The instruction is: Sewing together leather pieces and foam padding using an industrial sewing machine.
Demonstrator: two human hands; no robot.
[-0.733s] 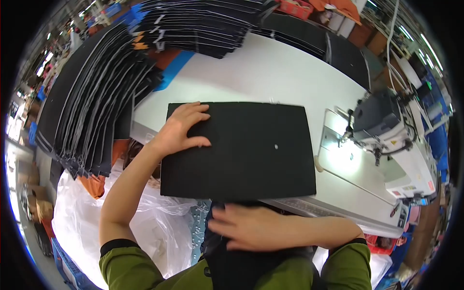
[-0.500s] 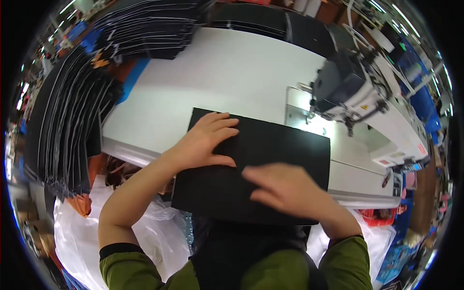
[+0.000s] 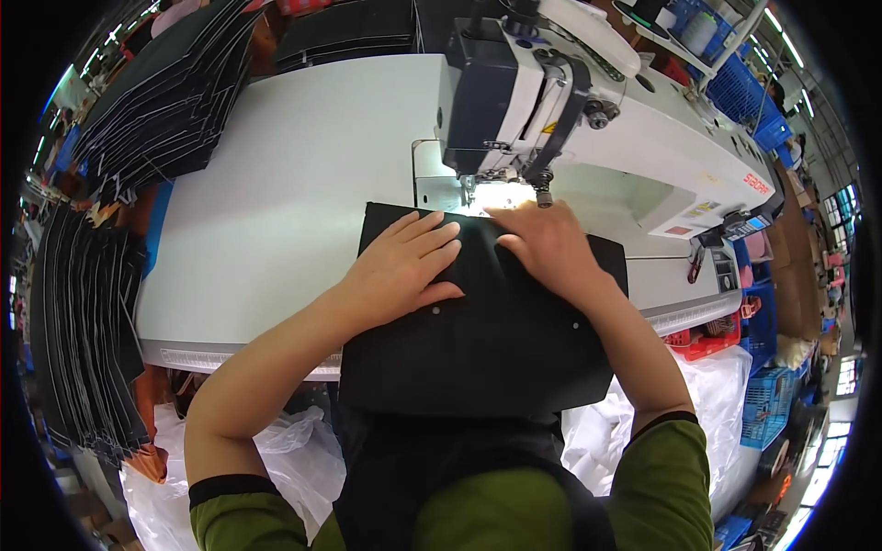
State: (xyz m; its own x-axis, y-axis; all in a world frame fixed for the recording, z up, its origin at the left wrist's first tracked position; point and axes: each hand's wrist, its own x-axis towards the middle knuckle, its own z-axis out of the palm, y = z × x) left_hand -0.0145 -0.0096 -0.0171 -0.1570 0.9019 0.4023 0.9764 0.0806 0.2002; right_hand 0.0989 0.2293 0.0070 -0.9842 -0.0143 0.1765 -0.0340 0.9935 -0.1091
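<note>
A black rectangular panel (image 3: 478, 358) with small pale dots lies at the table's front edge, its far edge just before the lit needle area of a white-and-dark sewing machine (image 3: 487, 101). My left hand (image 3: 400, 266) rests flat on the panel's upper left, thumb apart from the outstretched fingers. Toward the upper right, my right hand (image 3: 542, 243) lies on the same panel, its thumb apart and its fingers reaching to the far edge beside the presser foot, where the fingertips are partly lost in glare.
Black panel stacks (image 3: 87, 340) stand along the left and back of the white table (image 3: 276, 184). White plastic wrapping (image 3: 689, 386) hangs below on both sides. Blue baskets (image 3: 767, 404) are at right. A thread stand (image 3: 652, 18) rises behind the machine.
My right hand has swept up from below the panel onto its far right part. The view has turned toward the machine, and the panel now sits nearer the needle, under both hands.
</note>
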